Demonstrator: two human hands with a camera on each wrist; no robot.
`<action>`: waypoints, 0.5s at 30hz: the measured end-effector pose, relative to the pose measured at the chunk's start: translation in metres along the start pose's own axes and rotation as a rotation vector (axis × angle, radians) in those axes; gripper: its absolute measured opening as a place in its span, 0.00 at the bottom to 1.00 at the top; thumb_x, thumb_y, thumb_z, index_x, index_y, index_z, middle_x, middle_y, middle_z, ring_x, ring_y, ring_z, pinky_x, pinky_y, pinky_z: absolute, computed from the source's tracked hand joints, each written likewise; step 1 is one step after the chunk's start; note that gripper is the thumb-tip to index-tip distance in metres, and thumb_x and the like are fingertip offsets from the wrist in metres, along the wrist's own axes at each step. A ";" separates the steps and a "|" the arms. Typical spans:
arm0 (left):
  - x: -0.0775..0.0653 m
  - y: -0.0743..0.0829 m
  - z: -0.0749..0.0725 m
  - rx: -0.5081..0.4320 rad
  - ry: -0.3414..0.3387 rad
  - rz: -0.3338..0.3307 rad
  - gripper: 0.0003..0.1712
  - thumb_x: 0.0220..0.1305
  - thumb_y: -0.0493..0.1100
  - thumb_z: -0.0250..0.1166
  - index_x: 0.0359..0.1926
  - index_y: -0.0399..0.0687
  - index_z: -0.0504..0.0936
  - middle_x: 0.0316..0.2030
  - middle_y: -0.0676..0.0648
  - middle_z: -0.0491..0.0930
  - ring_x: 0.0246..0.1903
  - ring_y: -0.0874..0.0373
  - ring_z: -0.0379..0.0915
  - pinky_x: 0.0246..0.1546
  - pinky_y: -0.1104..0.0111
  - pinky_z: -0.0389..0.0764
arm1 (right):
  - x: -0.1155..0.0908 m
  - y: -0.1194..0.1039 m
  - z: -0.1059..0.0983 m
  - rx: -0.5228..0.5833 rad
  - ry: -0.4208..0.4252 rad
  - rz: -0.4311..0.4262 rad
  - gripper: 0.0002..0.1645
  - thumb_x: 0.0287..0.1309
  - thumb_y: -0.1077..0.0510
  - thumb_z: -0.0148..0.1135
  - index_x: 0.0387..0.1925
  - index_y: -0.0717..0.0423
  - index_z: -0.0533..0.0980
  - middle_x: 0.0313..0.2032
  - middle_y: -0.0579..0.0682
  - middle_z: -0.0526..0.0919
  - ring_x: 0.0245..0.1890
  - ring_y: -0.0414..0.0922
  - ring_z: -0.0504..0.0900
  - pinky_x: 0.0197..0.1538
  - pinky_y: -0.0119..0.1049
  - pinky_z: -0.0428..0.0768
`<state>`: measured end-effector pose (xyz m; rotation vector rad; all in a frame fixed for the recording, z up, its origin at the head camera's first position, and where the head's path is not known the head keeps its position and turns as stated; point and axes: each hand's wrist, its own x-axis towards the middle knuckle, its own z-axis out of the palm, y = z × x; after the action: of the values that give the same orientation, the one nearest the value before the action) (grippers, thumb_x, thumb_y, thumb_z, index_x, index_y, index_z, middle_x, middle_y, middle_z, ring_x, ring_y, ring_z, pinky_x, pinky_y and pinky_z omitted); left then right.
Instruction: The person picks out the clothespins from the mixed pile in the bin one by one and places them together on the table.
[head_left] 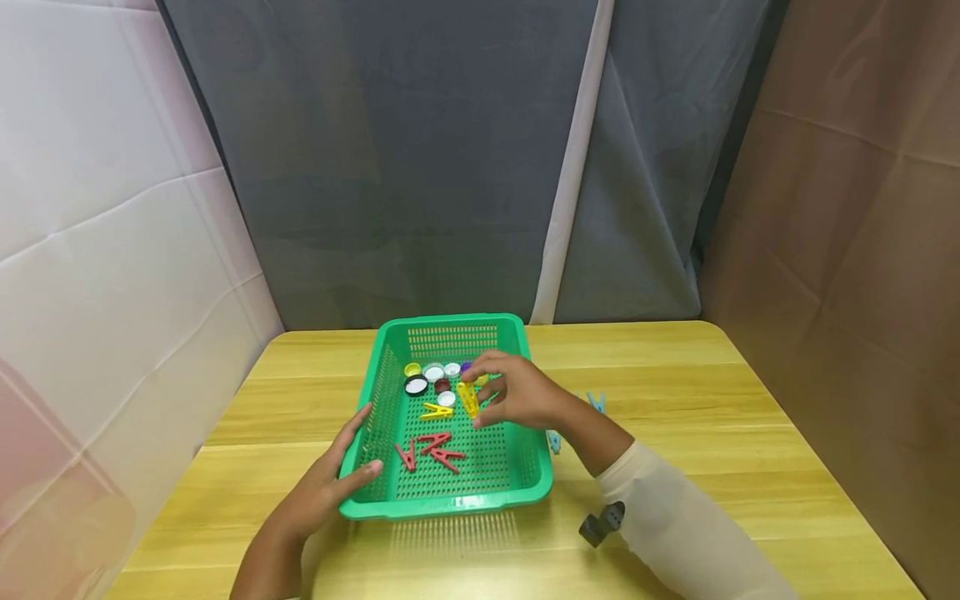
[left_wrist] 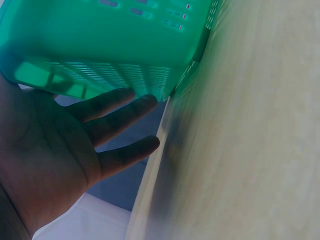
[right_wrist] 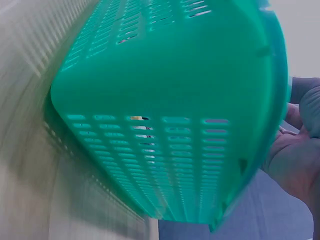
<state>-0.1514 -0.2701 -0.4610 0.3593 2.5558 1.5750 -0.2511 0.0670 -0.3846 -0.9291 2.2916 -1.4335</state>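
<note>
A green plastic basket (head_left: 450, 504) sits on the wooden table. My right hand (head_left: 525, 392) is over its right half, a yellow clothespin (head_left: 468, 400) spanning from index fingertip to thumb tip. At the basket's left rim, my left hand (head_left: 322, 492) rests with the thumb over the edge and the other fingers along the outside; in the left wrist view these fingers (left_wrist: 120, 117) look straight and spread. Inside lie another yellow clothespin (head_left: 437, 412) and several red clothespins (head_left: 442, 457). Bottle caps, among them a black-rimmed cap (head_left: 416, 386) and a white cap (head_left: 446, 399), gather toward the far end.
On the table right of the basket lie light-blue clothespins (head_left: 596, 402), partly hidden by my right forearm. A dark wrist device (head_left: 602, 523) sticks out from my right sleeve. Grey cloth (head_left: 420, 208) hangs behind the table (head_left: 675, 467), with more cloth at both sides.
</note>
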 end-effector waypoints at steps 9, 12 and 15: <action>0.000 0.000 0.000 0.005 0.001 0.003 0.50 0.81 0.47 0.60 0.91 0.60 0.40 0.86 0.27 0.43 0.78 0.20 0.57 0.68 0.28 0.69 | -0.024 -0.001 -0.009 -0.103 0.053 -0.057 0.39 0.52 0.70 0.84 0.66 0.61 0.80 0.63 0.54 0.78 0.52 0.47 0.83 0.53 0.43 0.90; 0.001 0.000 0.000 0.003 0.001 0.001 0.50 0.81 0.47 0.60 0.90 0.60 0.40 0.86 0.27 0.43 0.78 0.20 0.57 0.67 0.29 0.70 | -0.032 -0.003 -0.013 -0.137 0.067 -0.081 0.38 0.51 0.69 0.85 0.65 0.61 0.81 0.61 0.54 0.79 0.50 0.45 0.82 0.54 0.38 0.89; 0.001 0.000 0.000 0.002 0.000 0.000 0.50 0.81 0.46 0.60 0.91 0.60 0.40 0.86 0.27 0.43 0.78 0.21 0.56 0.67 0.30 0.70 | -0.039 -0.004 -0.016 -0.145 0.075 -0.088 0.37 0.51 0.69 0.85 0.63 0.62 0.81 0.59 0.54 0.79 0.50 0.44 0.81 0.55 0.34 0.87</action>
<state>-0.1519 -0.2695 -0.4610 0.3596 2.5573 1.5733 -0.2288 0.1026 -0.3775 -1.0468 2.4656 -1.3739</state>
